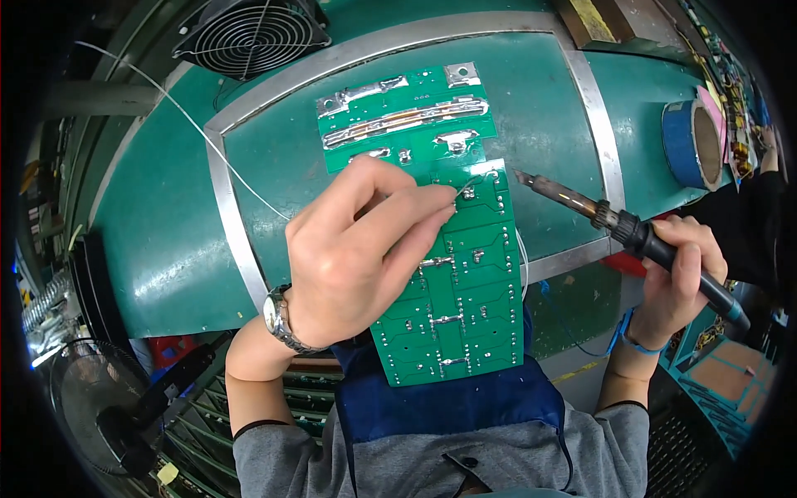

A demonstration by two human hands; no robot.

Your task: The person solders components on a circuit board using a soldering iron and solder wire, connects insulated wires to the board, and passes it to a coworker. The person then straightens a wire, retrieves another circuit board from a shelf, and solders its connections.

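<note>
My left hand [357, 241], with a watch on its wrist, pinches a thin solder wire [207, 141] between thumb and forefinger. The wire's end comes out at the fingertips, over the upper part of a long green circuit board [490, 290]. That board carries many small solder joints and silvery strips, and its lower end reaches over my dark blue apron. My right hand [685, 270] is wrapped round the black handle of a soldering iron [614, 220]. The iron's tip points left, just off the board's upper right edge. Part of the board is hidden under my left hand.
Beyond the long board lies a second green board section [415, 116] with thick soldered bars. A metal frame [598, 124] borders the green work surface. A black caged fan [253, 37] stands at the far left, a blue tape roll [689, 145] at the right. Another person's arm [770, 153] shows at the right rim.
</note>
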